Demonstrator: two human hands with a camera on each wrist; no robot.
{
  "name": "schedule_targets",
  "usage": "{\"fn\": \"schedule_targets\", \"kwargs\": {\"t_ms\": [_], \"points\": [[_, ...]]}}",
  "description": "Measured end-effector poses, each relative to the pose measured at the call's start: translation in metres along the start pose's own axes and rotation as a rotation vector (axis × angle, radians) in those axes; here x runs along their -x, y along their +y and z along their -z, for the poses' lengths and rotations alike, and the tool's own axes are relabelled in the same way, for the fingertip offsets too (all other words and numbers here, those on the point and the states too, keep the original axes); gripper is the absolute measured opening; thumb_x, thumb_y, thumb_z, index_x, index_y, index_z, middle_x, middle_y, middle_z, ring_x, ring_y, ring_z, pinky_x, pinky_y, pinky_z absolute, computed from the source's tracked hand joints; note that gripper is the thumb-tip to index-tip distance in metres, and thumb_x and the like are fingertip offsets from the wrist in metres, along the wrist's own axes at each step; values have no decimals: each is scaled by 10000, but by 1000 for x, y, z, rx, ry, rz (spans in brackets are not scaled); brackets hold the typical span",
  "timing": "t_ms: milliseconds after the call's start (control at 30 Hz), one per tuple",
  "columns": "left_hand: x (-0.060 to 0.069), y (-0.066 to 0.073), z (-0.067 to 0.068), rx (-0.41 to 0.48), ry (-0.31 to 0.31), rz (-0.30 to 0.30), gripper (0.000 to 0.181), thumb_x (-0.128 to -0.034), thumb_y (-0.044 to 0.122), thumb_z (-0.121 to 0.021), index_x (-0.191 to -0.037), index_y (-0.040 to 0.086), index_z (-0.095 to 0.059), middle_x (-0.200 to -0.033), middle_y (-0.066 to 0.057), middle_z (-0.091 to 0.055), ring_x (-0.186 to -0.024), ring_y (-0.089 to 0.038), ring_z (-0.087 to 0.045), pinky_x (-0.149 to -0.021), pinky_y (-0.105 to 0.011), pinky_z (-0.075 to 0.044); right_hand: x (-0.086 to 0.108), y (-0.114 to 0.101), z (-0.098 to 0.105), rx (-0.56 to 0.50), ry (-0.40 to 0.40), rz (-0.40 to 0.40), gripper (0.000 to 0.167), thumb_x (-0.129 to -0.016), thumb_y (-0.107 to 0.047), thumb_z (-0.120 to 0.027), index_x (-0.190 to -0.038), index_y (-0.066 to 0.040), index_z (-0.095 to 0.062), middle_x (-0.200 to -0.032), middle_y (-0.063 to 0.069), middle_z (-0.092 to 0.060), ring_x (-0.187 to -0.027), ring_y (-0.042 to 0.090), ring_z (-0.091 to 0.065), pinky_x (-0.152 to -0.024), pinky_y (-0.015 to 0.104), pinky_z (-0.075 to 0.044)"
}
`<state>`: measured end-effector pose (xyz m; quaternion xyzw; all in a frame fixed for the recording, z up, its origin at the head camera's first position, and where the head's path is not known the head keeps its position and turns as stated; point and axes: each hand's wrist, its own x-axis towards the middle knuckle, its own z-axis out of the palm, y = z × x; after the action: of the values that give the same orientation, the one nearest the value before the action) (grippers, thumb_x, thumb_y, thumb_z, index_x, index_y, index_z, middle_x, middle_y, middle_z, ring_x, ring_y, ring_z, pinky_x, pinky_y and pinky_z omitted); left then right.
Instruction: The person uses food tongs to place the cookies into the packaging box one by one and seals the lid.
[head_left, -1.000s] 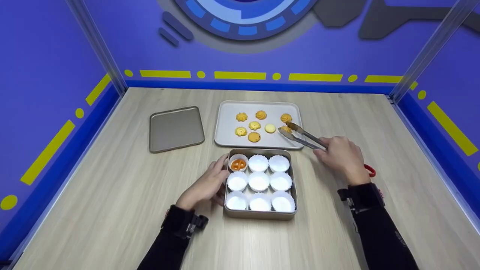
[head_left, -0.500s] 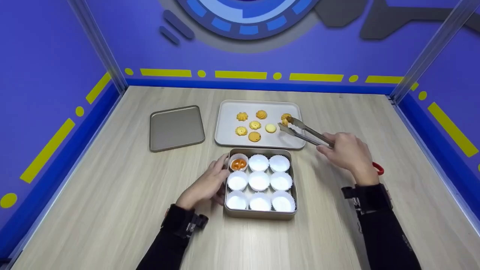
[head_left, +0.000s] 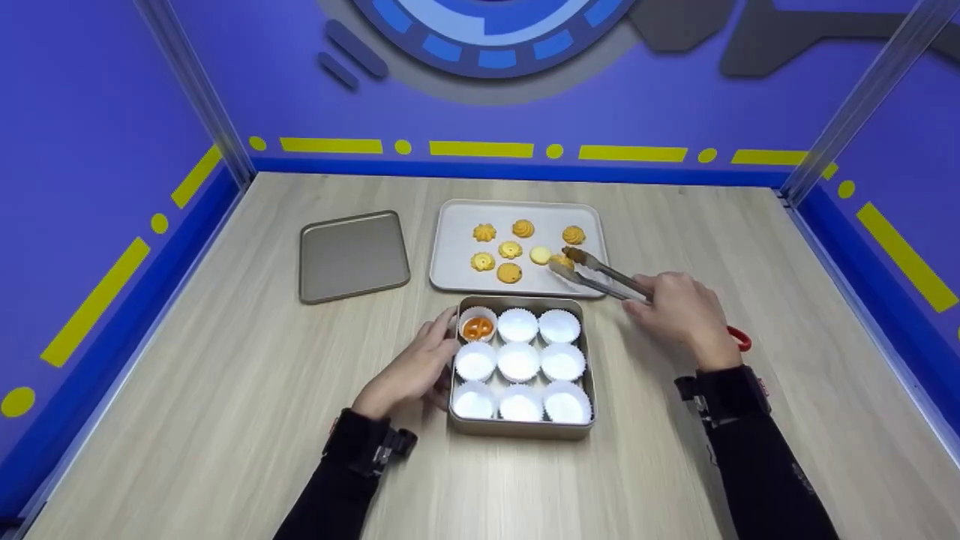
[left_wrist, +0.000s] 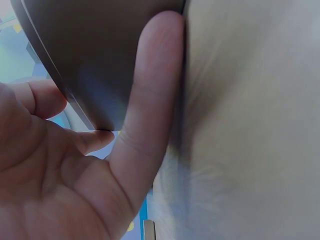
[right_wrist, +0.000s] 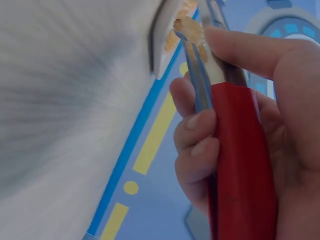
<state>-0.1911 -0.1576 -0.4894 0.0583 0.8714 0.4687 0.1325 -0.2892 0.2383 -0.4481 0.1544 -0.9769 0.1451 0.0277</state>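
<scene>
My right hand [head_left: 679, 311] grips metal tongs [head_left: 609, 283] with red handles [right_wrist: 242, 160]. The tongs' tips stand around a cookie [head_left: 562, 262] at the right part of the white tray [head_left: 450, 279]; whether they squeeze it I cannot tell. A pale round cookie [head_left: 540, 256] lies just left of it. My left hand [head_left: 409, 371] rests against the left wall of a square tin [head_left: 517, 430], its thumb [left_wrist: 150, 100] along the side in the left wrist view. Inside the tin are rows of white paper cups [head_left: 517, 362]; the back left cup holds an orange-brown, pretzel-like piece [head_left: 477, 328].
Several other cookies lie on the tray, among them a swirled one [head_left: 573, 235] near its right edge and a round one [head_left: 509, 273] near the front. A flat brown-grey lid [head_left: 352, 259] lies left of the tray. Blue panels [head_left: 480, 120] enclose the table.
The tongs and right hand moved right, then back left. The cookie between the tips now lies closer to the pale one and farther from the swirled one. The left hand and tin stayed put.
</scene>
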Motion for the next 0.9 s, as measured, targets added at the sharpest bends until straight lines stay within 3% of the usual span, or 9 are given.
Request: {"fn": "schedule_targets", "kwargs": {"t_ms": [100, 167, 233, 300, 367, 500, 667, 767, 900], "points": [[0, 1, -1, 11, -1, 8, 680, -1096, 311, -404, -1724, 203, -166, -1540, -153, -424, -1358, -409, -492, -976, -534, -592, 1, 1, -1, -1, -8, -3, 250, -966, -345, -733, -1166, -199, -770, -770, 67, -538, -725, 294, -530, -571, 400, -364], [0, 1, -1, 31, -4, 19, 685, -1095, 309, -409, -1725, 215, -157, -1544, -153, -414, -1311, -419, -517, -768, -488, -650, 1, 2, 0, 1, -7, -8, 271, -963, -341, -735, -1189, -199, -776, -781, 73, -552, -731, 297, -534, -578, 405, -370], [0, 2, -1, 60, -10, 34, 692, -1096, 310, -417, -1727, 233, -144, -1544, -153, -403, -1222, -428, -556, -566, -432, -631, 2, 3, 0, -2, -13, -15, 334, -960, -340, -739, -1257, -190, -774, -800, 79, -566, -744, 299, -539, -589, 409, -377], [1, 2, -2, 73, -13, 41, 692, -1099, 311, -417, -1728, 242, -135, -1548, -154, -396, -1130, -418, -582, -522, -393, -617, 3, 3, 1, -7, -24, -24, 417, -963, -347, -738, -1342, -173, -749, -817, 90, -572, -756, 301, -542, -601, 408, -380], [1, 2, -2, 86, -20, 49, 695, -1101, 313, -418, -1729, 248, -127, -1560, -154, -385, -1086, -410, -591, -515, -395, -618, 3, 3, 1, -17, -40, -38, 477, -967, -356, -736, -1403, -164, -716, -851, 102, -584, -768, 300, -543, -612, 401, -376], [1, 1, -1, 64, -11, 38, 684, -1104, 319, -408, -1728, 235, -139, -1569, -153, -389, -1230, -410, -553, -660, -420, -641, 2, 3, 1, -36, -57, -59, 545, -970, -363, -740, -1464, -148, -665, -921, 127, -602, -788, 302, -541, -623, 388, -362], [1, 1, 0, 14, 3, 19, 681, -1102, 335, -400, -1726, 213, -154, -1536, -150, -430, -1369, -412, -487, -1064, -563, -532, 1, 6, -1, -55, -48, -52, 496, -966, -343, -753, -1423, -158, -702, -895, 129, -594, -800, 312, -540, -618, 389, -347], [1, 1, -1, 15, 6, 21, 688, -1094, 336, -407, -1725, 210, -163, -1522, -148, -439, -1363, -403, -489, -1062, -557, -538, 1, 9, -2, -64, -44, -45, 483, -967, -333, -755, -1417, -164, -707, -936, 142, -619, -823, 321, -548, -630, 395, -356], [1, 1, -1, 68, -2, 23, 697, -1079, 304, -422, -1723, 220, -170, -1450, -162, -444, -1227, -406, -539, -702, -456, -657, 0, 11, -3, -58, -28, -28, 498, -967, -332, -755, -1425, -145, -699, -1068, 182, -677, -867, 335, -569, -658, 429, -410]]}}
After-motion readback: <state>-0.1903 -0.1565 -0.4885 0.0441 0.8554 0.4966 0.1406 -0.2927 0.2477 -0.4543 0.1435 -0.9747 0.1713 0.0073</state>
